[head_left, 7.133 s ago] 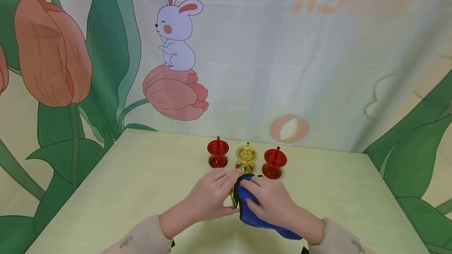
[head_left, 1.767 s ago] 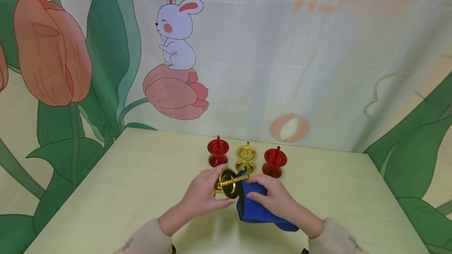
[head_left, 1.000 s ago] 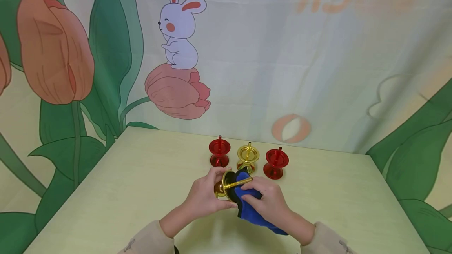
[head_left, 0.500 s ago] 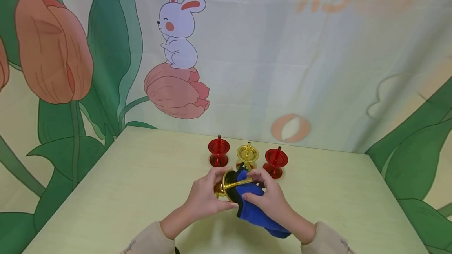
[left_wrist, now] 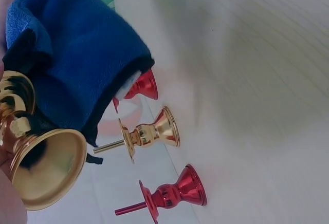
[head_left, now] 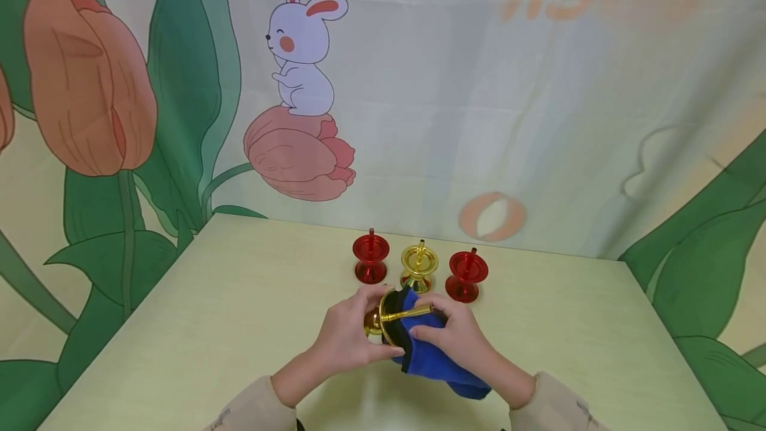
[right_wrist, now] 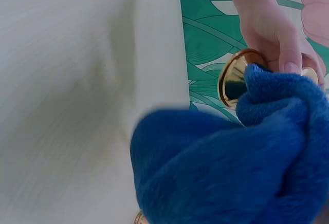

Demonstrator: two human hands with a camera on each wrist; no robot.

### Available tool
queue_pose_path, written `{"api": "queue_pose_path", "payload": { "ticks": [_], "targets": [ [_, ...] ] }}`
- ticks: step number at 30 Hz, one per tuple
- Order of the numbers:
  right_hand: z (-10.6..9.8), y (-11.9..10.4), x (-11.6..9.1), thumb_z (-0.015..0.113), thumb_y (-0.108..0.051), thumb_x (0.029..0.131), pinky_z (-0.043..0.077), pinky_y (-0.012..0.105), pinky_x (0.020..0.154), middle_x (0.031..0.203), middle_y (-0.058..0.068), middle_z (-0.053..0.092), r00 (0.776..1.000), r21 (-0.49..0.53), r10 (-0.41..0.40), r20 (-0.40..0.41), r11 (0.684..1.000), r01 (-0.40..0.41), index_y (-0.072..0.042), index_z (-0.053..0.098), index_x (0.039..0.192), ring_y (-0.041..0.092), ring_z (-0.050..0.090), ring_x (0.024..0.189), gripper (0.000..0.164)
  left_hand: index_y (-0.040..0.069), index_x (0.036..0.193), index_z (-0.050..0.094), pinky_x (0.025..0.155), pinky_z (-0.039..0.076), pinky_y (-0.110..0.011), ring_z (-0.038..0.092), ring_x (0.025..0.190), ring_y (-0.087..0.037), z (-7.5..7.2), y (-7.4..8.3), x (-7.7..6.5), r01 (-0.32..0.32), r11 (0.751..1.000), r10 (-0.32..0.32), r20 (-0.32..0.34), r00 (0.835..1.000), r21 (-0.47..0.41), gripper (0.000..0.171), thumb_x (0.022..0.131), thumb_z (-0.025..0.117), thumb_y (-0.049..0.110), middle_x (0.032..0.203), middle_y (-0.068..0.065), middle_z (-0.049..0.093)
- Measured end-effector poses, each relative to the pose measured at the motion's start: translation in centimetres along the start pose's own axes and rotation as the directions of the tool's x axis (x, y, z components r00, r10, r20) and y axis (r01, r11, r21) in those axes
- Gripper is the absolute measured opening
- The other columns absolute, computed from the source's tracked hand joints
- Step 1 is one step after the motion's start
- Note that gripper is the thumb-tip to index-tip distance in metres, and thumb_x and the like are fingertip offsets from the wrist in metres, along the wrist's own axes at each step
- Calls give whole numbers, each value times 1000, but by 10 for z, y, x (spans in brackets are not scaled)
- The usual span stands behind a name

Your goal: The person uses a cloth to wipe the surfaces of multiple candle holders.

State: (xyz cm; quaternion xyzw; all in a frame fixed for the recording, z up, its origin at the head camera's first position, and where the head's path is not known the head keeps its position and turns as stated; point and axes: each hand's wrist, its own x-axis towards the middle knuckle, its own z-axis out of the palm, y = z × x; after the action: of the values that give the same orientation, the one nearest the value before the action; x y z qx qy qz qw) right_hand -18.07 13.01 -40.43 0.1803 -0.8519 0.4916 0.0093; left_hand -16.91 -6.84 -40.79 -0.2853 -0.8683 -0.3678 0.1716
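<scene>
Currently, the left hand [head_left: 347, 334] grips a shiny gold candle holder [head_left: 374, 321] with a round dish and a thin upright spike, fingers and thumb spread around the dish and its stem. The holder is in the air above the near part of the pale, wood-grained table [head_left: 239, 304], tipped on its side so that its spike points toward the right hand [head_left: 463, 338]. That hand pinches a soft, plush blue cloth with black edging [head_left: 439, 361] between thumb and fingers; the cloth sits right up against the dish, behind the spike, and its loose end hangs below the wrist. Whether the right fingertips touch the spike, I cannot tell.

Just beyond the hands, three similar holders stand upright in a row on the table: a glossy red candle holder on the left [head_left: 371, 259], a second gold candle holder in the middle [head_left: 417, 265] and another glossy red candle holder on the right [head_left: 465, 275]. Behind the table hangs a pale fabric backdrop [head_left: 419, 118] printed with a white rabbit [head_left: 302, 58] and big orange tulips [head_left: 90, 82]. Light beige sleeves [head_left: 257, 404] cover both forearms.
</scene>
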Motion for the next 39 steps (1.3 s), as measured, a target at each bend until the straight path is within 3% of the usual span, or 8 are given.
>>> {"api": "queue_pose_path", "payload": {
  "ticks": [8,15,22,25,29,32,36,39],
  "targets": [
    [-3,4,2,72,-13,71,46,22,76,90,2,65,997,52,-24,76,998,20,-14,60,89,9,57,81,21,11,119,38,77,47,-25,60,96,-11,-3,-2,1,45,997,-37,136,990,-57,78,60,79,41,112,-3,63],
    [-5,8,3,71,-10,71,46,21,78,95,12,64,992,155,-78,103,986,61,-5,59,91,7,57,83,23,10,122,40,92,43,-39,56,109,-19,-11,-4,7,176,965,-116,289,950,-192,74,64,76,40,117,-9,59],
    [-6,6,1,71,-9,71,45,22,72,90,15,63,993,211,-25,117,978,0,-2,59,91,7,57,74,25,12,126,47,72,52,-23,52,113,-26,-16,-12,13,267,913,-138,384,913,-309,66,71,71,39,125,-5,54],
    [-7,5,2,70,-10,72,45,23,71,89,17,63,992,215,-8,123,977,-18,-1,59,93,9,57,74,25,18,129,46,72,52,-25,46,118,-30,-16,-16,14,290,900,-147,402,904,-324,64,73,68,41,134,-5,44],
    [-8,5,3,68,-9,73,45,23,74,92,18,63,992,219,-4,123,975,-23,0,60,95,10,58,77,25,23,131,44,82,50,-36,34,126,-30,-16,-16,13,280,914,-158,378,912,-293,65,73,67,43,141,-8,32],
    [-9,4,3,68,-8,73,45,24,75,93,18,63,993,230,-15,120,973,-13,0,59,95,10,58,78,25,21,131,44,89,45,-44,32,127,-26,-15,-15,11,248,929,-151,331,931,-274,68,72,68,43,137,-6,37],
    [-11,3,2,68,-7,73,45,24,77,93,17,63,992,244,-28,126,970,-4,0,59,95,11,59,80,25,20,127,44,91,43,-43,39,123,-21,-12,-14,10,254,906,-168,263,950,-339,70,68,73,39,129,2,47],
    [-13,2,1,67,-8,74,45,25,78,95,17,63,991,240,-29,134,971,-3,-1,59,97,11,59,81,25,18,119,46,86,48,-38,41,122,-21,-9,-13,10,270,872,-186,232,955,-409,64,65,76,34,128,5,49]
  ]
}}
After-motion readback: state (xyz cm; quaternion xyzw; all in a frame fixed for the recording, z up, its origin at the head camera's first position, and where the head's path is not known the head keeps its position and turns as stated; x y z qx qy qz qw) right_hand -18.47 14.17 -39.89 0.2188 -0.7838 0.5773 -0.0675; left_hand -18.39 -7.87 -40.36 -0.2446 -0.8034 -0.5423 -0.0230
